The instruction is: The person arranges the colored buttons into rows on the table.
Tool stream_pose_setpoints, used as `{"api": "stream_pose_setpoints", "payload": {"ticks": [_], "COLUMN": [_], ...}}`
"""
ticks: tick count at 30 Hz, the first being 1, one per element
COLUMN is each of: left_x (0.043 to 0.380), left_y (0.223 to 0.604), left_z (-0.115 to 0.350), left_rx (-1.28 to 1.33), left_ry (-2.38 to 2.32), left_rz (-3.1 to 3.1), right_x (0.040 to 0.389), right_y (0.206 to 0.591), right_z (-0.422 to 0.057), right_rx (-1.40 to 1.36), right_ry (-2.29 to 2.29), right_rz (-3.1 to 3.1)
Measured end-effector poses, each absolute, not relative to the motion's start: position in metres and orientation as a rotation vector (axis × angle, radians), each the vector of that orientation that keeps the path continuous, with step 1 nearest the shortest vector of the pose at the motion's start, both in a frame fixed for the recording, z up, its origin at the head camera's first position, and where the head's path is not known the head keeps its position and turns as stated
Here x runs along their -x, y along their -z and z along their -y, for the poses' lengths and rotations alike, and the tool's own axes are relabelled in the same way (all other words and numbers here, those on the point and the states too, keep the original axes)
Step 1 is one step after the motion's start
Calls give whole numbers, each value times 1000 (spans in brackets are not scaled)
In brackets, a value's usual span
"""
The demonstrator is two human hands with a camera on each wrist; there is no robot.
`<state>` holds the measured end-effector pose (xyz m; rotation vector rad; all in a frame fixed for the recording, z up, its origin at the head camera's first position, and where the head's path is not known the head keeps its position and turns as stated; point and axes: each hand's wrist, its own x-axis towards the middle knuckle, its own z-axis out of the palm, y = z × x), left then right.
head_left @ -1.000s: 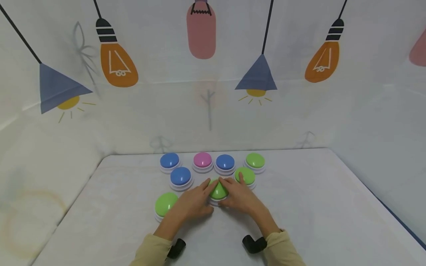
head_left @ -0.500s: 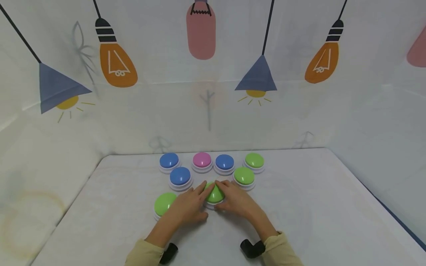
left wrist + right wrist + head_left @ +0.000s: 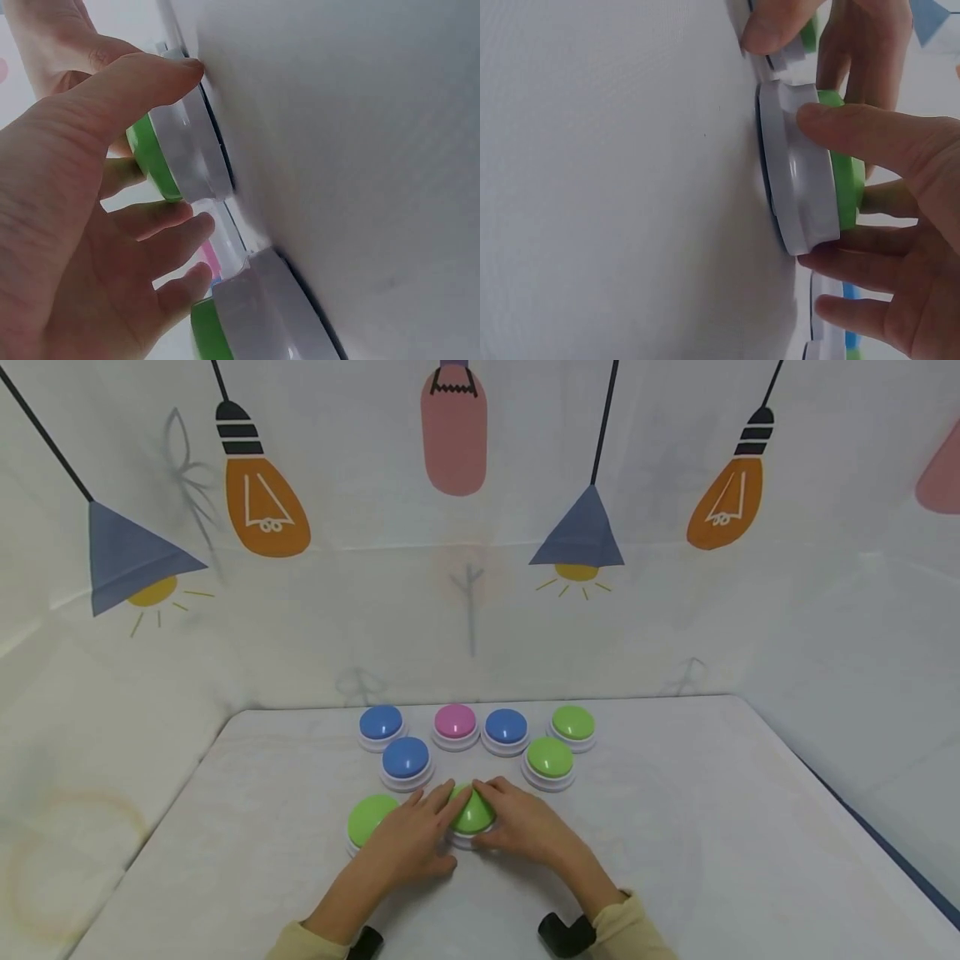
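Observation:
A push button [image 3: 476, 817] with a green dome and white base sits on the table between both hands. My right hand [image 3: 528, 827] grips it; in the right wrist view its thumb lies on the white base [image 3: 802, 172] and its fingers reach the opposite side. My left hand [image 3: 405, 839] lies along the button's left, index finger extended onto the green dome, thumb pointing past the base's near side. Left of that hand stands another green button [image 3: 371, 818], partly hidden by it. The left wrist view shows the left fingers [image 3: 180, 244] extended between two green-topped buttons.
Behind the hands stand two more green buttons [image 3: 551, 758], several blue buttons [image 3: 406, 758] and a pink button [image 3: 455, 722]. The white table [image 3: 712, 835] meets a wall sheet [image 3: 360, 610] printed with lamps and bulbs. Black wrist mounts [image 3: 566, 935] sit by the sleeves.
Both hands have moved left and nearer to me, and the green button has slid with them toward the left green button. The right index finger has left the rear green button. Other buttons stayed put.

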<state>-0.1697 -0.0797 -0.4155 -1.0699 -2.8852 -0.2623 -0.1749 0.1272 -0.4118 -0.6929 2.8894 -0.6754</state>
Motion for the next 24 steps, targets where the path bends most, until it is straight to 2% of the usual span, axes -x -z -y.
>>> {"api": "stream_pose_setpoints", "payload": {"ticks": [24], "left_x": [160], "left_y": [415], "left_z": [103], "left_rx": [1081], "left_ry": [240], "left_rz": [2806], "right_x": [163], "right_y": [411], "right_z": [-106], "right_rx": [737], "right_ry": [601], "right_rz": [-2846]}}
